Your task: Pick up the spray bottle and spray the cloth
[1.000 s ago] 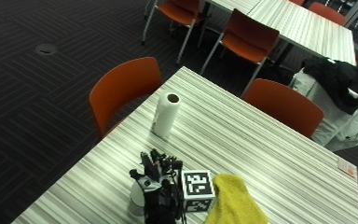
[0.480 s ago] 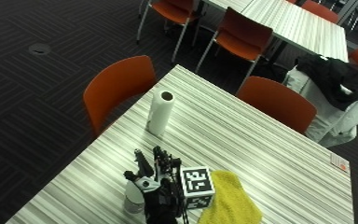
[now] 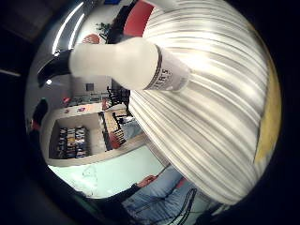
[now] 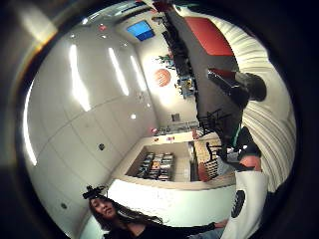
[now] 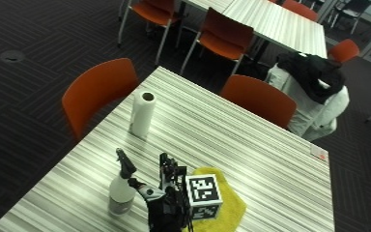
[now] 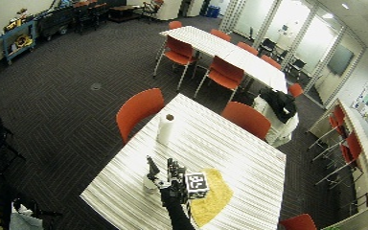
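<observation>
A white spray bottle (image 5: pixel 120 192) with a black trigger head stands upright on the striped table (image 5: pixel 237 140), near its front left part. My gloved right hand (image 5: pixel 164 191) is just to the right of it, fingers straight and pointing up, holding nothing. The thumb reaches toward the bottle, and I cannot tell whether it touches. A yellow cloth (image 5: pixel 229 205) lies flat on the table right of the hand. In the little finger side palm view the bottle (image 3: pixel 129 63) is close, with the cloth (image 3: pixel 270 123) at the edge. The wide outside view shows the bottle (image 6: pixel 150 181), hand (image 6: pixel 175 186) and cloth (image 6: pixel 213 197).
A paper towel roll (image 5: pixel 143 113) stands upright further back on the table's left side. Orange chairs (image 5: pixel 102 92) stand along the far edges, one draped with a dark jacket (image 5: pixel 311 72). A small card (image 5: pixel 319 153) lies near the right edge.
The outside camera has shifted, so the whole picture moved. The bottle and its trigger head now show more fully beside the hand. The hand's fingers stay straight.
</observation>
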Tool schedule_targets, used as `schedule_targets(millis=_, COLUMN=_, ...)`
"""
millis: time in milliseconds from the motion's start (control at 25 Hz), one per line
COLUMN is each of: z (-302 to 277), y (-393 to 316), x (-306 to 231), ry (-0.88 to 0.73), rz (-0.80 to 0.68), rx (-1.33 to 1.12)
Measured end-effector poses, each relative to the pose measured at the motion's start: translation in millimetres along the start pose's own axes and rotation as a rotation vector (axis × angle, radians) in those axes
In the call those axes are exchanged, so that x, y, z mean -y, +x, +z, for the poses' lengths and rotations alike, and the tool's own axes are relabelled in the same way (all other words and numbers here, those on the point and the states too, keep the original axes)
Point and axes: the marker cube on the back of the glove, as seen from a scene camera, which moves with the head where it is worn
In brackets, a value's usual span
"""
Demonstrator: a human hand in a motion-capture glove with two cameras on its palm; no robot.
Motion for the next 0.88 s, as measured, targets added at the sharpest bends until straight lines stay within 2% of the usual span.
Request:
schedule_targets(millis=160, z=4.7, y=-20.8, x=-0.5, ry=-0.027, rz=-0.042, rx=-0.043)
schedule_targets(millis=360, z=7.0, y=-41.9, x=-13.5, ry=-0.113, rz=-0.105, rx=-0.289)
schedule_targets(millis=560, z=-4.6, y=-45.0, x=-43.7, ry=-0.152, rz=-0.098, rx=-0.465)
schedule_targets(millis=880, z=-33.7, y=-52.2, x=-97.5, ry=-0.136, rz=-0.039, rx=-0.451)
